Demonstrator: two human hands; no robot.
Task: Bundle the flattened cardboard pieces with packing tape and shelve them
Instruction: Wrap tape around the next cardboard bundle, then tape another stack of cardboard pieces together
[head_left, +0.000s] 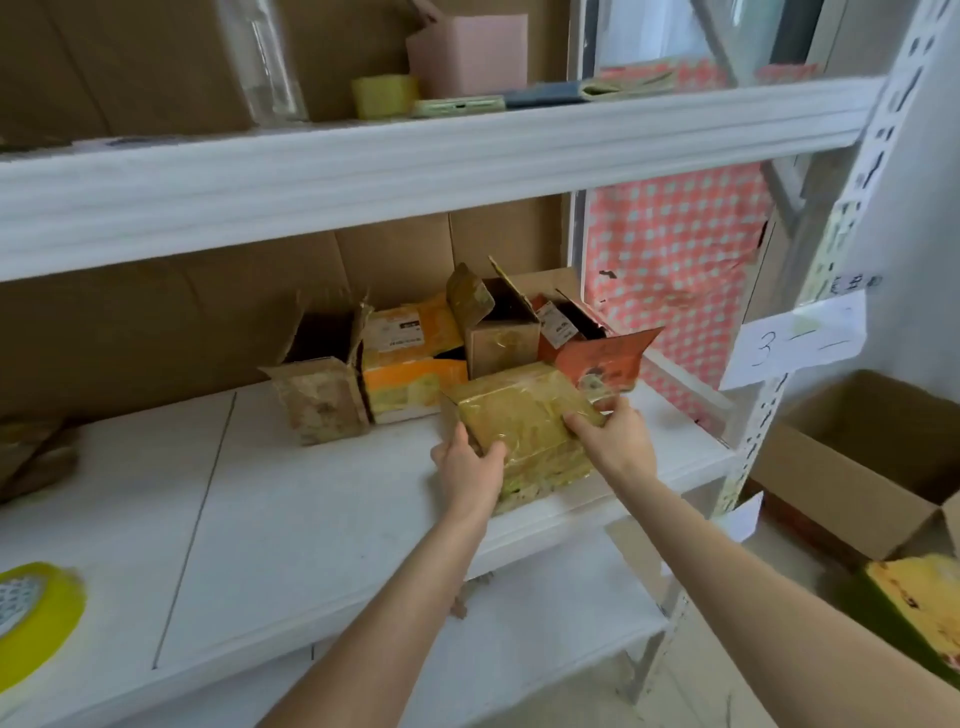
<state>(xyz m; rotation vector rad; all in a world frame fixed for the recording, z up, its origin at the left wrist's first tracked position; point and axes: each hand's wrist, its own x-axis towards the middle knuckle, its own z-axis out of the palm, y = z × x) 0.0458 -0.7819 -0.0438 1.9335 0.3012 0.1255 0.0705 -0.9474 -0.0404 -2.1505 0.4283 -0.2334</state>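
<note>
White metal shelving filled the view, and on its middle shelf, near the front edge toward the right-hand upright, sat the taped cardboard bundle, a squat block wrapped all over in glossy yellowish film. It rested just in front of a cluster of open boxes and an orange carton, close to both. The left hand gripped its near left corner, thumb curled over the top face and fingers down the side; the right hand held the right edge, one digit laid on top and the others wrapped round the far side. A yellow tape roll lay well apart at the lower left. The bundle looked light and fairly stiff, being layered board, though the tape skin probably made it slick under dry fingers. Opposite edges or corners seemed the safest hold, where the board's hard rims give purchase, and sliding it along the shelf would likely serve better than lifting it.
</note>
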